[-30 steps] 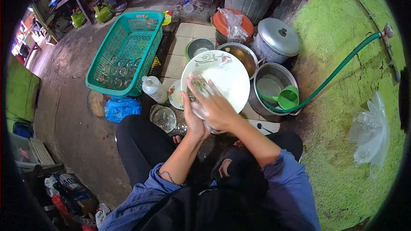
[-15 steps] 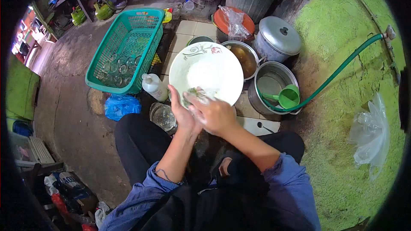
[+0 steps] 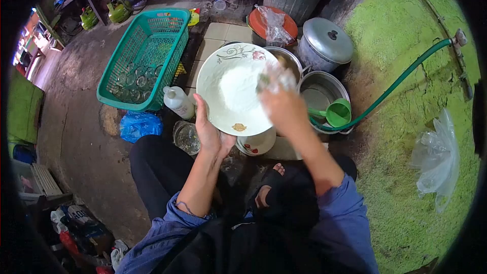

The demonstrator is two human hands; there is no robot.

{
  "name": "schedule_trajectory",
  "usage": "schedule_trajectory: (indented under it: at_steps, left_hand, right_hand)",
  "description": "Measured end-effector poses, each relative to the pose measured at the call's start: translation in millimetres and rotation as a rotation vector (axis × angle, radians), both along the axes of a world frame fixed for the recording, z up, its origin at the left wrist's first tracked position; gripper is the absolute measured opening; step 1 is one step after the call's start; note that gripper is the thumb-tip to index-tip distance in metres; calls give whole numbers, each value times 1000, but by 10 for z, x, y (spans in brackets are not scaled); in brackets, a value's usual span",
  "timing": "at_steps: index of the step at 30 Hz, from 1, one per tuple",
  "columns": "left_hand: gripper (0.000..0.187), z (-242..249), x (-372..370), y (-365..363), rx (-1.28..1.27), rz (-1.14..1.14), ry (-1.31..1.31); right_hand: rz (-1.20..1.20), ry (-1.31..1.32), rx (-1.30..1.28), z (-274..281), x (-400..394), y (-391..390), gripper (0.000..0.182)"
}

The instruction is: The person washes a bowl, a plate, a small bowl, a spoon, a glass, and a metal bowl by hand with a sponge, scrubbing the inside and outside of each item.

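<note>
A white plate with a flower pattern on its rim is held tilted before me. My left hand grips its lower left edge, thumb on the rim and fingers underneath. At the plate's right side my right hand is smeared by motion and covered in white foam. It is closed around a greenish scrubbing sponge, only partly visible. Below the held plate, another patterned plate shows. A white pump bottle and a clear bowl stand to the left of my left hand.
A green basket with several glasses stands at left, above a blue plastic bag. At right are a metal pot with a green dipper, a lidded pot, a red lid and a green hose along the wall.
My right hand has moved with the sponge from the plate's lower middle to its right rim. The plate has shifted slightly left, and the plate underneath now shows.
</note>
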State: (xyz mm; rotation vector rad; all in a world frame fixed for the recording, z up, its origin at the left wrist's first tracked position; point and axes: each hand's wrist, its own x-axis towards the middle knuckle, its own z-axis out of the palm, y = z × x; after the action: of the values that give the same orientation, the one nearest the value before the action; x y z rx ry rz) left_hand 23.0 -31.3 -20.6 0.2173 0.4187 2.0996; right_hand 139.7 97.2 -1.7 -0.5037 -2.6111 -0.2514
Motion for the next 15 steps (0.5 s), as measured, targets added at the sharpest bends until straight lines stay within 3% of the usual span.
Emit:
schedule_trajectory:
  at_steps: [4,6,7,11,13,15]
  left_hand:
    - [67,-130,-129,-22,-20,77,-17]
    - [66,-77,-136,-47,-166,226,62]
    - [66,-61,-150,-50,-169,224,64]
    - [68,33,-165,-58,-16,105,3]
    - [69,41,-161,-76,-10,66,8]
    - [69,10,-155,-73,-141,-45,24]
  right_hand:
    - [135,-181,-287,-143,-54,-625,36]
    - [316,16,-555,-193,-67,-702,30]
    - [313,18,-558,-224,-67,-614,30]
    - [265,-57,114,39,29,111,22]
    - [120,260,-99,127,55,307,19]
    - [24,512,-547,282,77,416,27]
